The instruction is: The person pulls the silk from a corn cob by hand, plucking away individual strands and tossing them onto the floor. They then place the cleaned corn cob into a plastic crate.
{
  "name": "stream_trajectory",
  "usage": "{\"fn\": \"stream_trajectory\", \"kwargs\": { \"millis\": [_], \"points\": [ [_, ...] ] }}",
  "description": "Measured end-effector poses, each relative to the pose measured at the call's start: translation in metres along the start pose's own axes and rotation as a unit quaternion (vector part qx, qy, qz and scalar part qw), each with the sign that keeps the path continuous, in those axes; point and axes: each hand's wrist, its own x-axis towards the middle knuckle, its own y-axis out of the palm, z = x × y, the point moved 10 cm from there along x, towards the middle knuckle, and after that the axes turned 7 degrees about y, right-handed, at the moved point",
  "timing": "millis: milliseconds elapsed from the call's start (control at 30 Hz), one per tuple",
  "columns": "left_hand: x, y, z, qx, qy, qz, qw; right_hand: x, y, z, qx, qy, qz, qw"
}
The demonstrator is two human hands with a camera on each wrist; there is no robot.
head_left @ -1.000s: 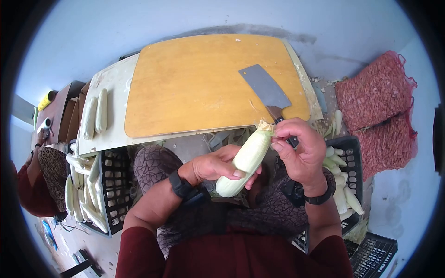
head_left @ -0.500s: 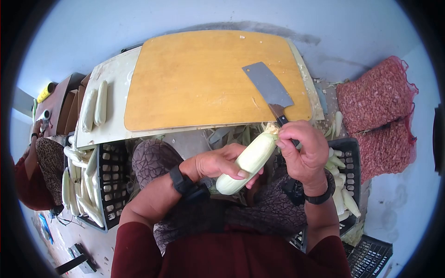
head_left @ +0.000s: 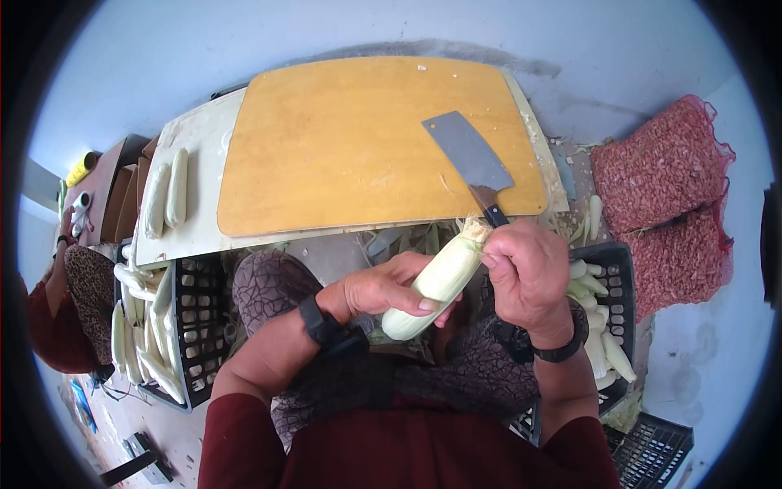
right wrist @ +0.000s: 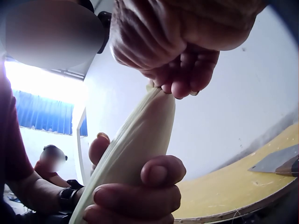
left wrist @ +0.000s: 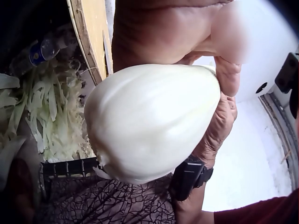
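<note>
A pale green husked ear, like corn [head_left: 441, 281], lies tilted between both hands above the lap, its frayed end towards the board. Round its lower half the left hand [head_left: 389, 285] is curled, thumb on top. At the frayed end the right hand [head_left: 529, 273] pinches the husk with thumb and curled fingers. In the right wrist view the right hand [right wrist: 182, 42] holds the tip of the ear [right wrist: 140, 135], while the fingers of the left hand [right wrist: 135, 200] wrap its side. The rounded end of the ear [left wrist: 149, 121] fills the left wrist view.
A cleaver [head_left: 468, 151] lies on the yellow board [head_left: 350, 147], handle past its near edge. Two pale ears [head_left: 177, 189] rest left of the board. Filled black crates [head_left: 204, 326] stand on both sides. Red mesh sacks [head_left: 660, 171] are at right. Another person [head_left: 61, 310] sits far left.
The right hand's fingers have curled in more tightly at the frayed end and the hand has turned slightly. The left hand keeps its grip on the ear with little movement.
</note>
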Motion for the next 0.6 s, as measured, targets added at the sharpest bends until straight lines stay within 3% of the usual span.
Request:
{"fn": "stream_trajectory", "kwargs": {
  "millis": [333,600],
  "points": [
    [0.001,-0.002,-0.004,0.024,0.025,-0.011,0.999,-0.004,0.001,0.008,-0.011,-0.033,-0.019,0.999],
    [0.0,-0.005,-0.013,0.085,0.029,-0.024,0.996,-0.004,-0.006,0.002,0.013,0.007,-0.027,1.0]
  ]
}}
